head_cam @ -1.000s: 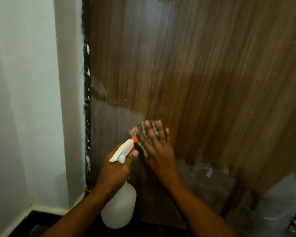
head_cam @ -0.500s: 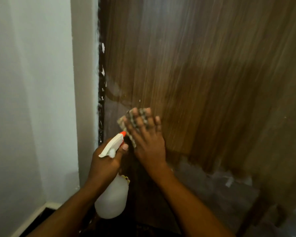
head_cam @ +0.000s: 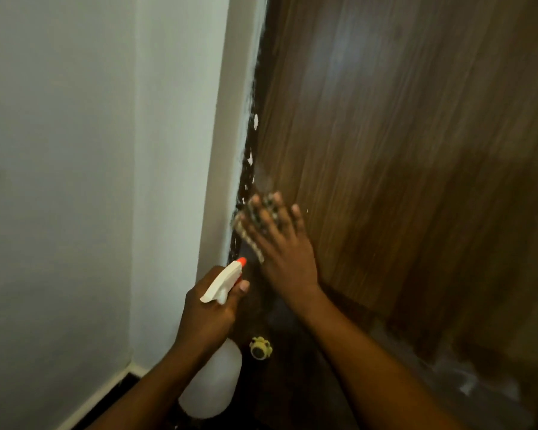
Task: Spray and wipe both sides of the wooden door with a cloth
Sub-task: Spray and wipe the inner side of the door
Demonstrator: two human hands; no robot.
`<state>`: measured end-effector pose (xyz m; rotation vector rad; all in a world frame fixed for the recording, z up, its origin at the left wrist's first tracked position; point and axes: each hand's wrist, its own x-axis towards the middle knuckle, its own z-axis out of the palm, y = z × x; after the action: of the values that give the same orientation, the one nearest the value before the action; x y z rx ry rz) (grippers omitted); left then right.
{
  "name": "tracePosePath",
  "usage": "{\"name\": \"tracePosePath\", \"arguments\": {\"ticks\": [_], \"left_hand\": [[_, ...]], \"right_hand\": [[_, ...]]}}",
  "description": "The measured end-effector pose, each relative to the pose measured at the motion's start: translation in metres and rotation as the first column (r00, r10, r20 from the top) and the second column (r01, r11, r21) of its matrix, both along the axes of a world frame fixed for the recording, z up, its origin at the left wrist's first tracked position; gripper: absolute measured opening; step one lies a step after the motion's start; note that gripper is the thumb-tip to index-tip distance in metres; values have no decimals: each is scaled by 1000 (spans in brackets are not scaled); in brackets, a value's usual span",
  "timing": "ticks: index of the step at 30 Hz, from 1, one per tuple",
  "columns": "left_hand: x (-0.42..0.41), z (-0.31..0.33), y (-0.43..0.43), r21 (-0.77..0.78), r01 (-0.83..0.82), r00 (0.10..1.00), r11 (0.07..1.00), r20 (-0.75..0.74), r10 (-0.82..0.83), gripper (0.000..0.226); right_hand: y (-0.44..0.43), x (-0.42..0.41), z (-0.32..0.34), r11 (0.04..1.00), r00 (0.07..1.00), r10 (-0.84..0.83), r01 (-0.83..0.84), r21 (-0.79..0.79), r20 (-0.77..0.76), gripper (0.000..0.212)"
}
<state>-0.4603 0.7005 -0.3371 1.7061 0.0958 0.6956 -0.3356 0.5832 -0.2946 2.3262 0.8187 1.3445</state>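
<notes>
The brown wooden door (head_cam: 401,150) fills the right side of the head view. My right hand (head_cam: 280,243) lies flat on it near its left edge, pressing a checked cloth (head_cam: 252,225) against the wood; the cloth shows between and beside my fingers. Just below and to the left, my left hand (head_cam: 208,311) grips a white spray bottle (head_cam: 213,383) by the neck. Its trigger head with an orange nozzle (head_cam: 241,261) points up toward the door's edge.
A white wall (head_cam: 75,181) and a white frame post (head_cam: 227,119) stand left of the door, with a dark, paint-flecked gap between them. A small yellow and black object (head_cam: 260,347) sits low by the door. Whitish smears (head_cam: 466,383) mark the door's lower right.
My right hand has slid the cloth left and upward to the door's edge. My left hand with the bottle has followed, and my head has turned, bringing more wall into view.
</notes>
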Motion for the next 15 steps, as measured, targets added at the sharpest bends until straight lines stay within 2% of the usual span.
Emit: {"name": "tracePosePath", "arguments": {"ticks": [2,4,6,8,10,11,12,15], "left_hand": [[1,2,4,-28,11,1000,1000,-4,-11,32],[3,1,6,-45,44,999,998,-7,-44,24],[2,1,10,-62,78,997,995,10,-77,22],[1,2,16,-75,86,996,993,21,-85,31],[0,0,19,-75,74,997,994,21,-72,32],[-1,-2,22,-75,73,997,995,26,-71,30],[-2,-4,24,-70,73,997,995,37,-70,29],[-2,-12,30,-43,91,995,995,51,-89,27]], "right_hand": [[-25,2,-18,972,999,41,-41,-229,-6,75],[-51,0,-8,939,997,74,-58,-340,32,68],[-55,-2,31,967,992,42,-10,-256,121,67],[-29,5,81,999,979,-3,12,-41,202,71],[7,10,108,994,984,-41,24,104,171,72],[19,9,105,992,988,-42,23,125,149,71],[25,9,92,996,992,-18,6,94,125,71],[8,1,4,982,1000,25,-24,-189,3,87]]}}
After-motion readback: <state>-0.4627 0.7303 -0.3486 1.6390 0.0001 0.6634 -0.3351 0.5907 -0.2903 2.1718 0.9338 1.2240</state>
